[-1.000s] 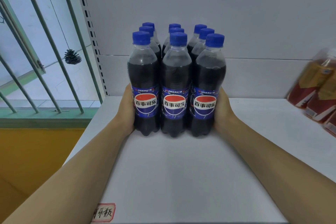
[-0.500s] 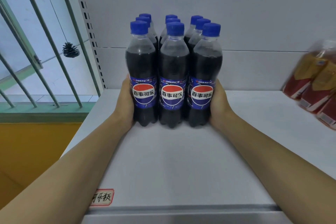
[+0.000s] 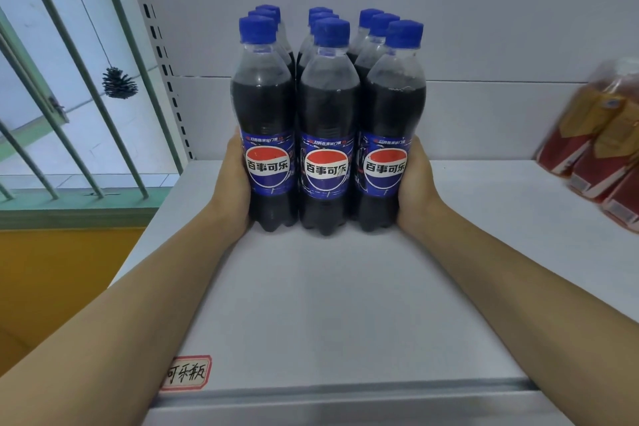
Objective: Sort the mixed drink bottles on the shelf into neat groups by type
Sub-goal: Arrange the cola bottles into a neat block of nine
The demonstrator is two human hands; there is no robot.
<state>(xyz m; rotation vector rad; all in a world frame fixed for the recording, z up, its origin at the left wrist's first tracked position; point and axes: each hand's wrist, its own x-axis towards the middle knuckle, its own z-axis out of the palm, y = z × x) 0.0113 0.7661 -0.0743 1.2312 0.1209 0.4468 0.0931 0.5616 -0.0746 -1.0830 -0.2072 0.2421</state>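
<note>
I have a block of cola bottles (image 3: pixel 327 121) standing upright on the white shelf (image 3: pixel 328 304), three rows deep and three across, all with blue caps and the same blue label with a red, white and blue roundel facing me. My left hand (image 3: pixel 232 183) is pressed flat against the outer side of the left front bottle, and my right hand (image 3: pixel 416 183) is pressed against the outer side of the right front bottle, so the whole group is squeezed between my two palms (my fingers reach back along the sides, out of my sight). The bottles touch one another and sit toward the back of the shelf, close to the rear panel. At the right edge, well apart from the cola, lies a cluster of bottles with red and gold labels (image 3: pixel 594 152), blurred. A handwritten sticker with a red border (image 3: pixel 186 373) is stuck on the shelf near its front lip, just beside my left forearm. Off to the left, beyond the shelf upright, a pine cone (image 3: pixel 119 83) hangs by the window bars.
</note>
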